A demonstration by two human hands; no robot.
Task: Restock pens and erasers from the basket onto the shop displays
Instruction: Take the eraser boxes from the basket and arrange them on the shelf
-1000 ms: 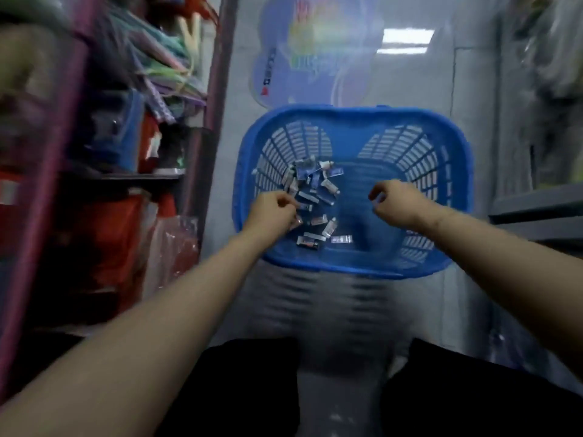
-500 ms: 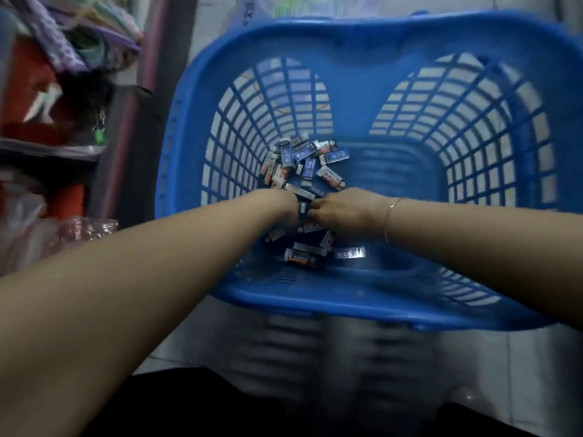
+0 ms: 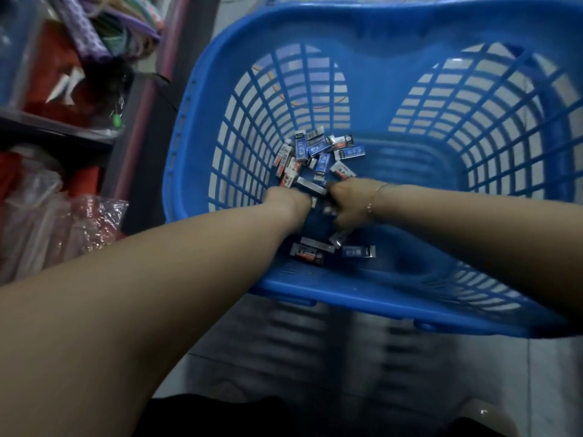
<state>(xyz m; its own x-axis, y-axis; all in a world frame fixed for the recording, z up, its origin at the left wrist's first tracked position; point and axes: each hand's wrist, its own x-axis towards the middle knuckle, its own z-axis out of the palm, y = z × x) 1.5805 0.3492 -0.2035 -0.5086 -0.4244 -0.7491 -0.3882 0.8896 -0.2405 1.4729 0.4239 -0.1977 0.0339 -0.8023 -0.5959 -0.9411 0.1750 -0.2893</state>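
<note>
A blue plastic basket fills the upper view. On its floor lie several small erasers in blue and red-white sleeves, heaped at the far left, with a few more erasers near the front. Both my hands are down inside it, close together. My left hand has its fingers curled among the erasers, and a grey-sleeved eraser lies across its fingertips. My right hand, a thin bracelet on its wrist, is curled over erasers next to it. The fingers of both hands are mostly hidden.
A shop shelf at the left carries red packets and purple and green looped goods. Clear plastic bags lie below it. A dark upright post stands between shelf and basket. Pale floor tiles show below the basket.
The view has closed in on the basket. My hands went from apart above the erasers to together on the basket floor, fingers curling among the erasers.
</note>
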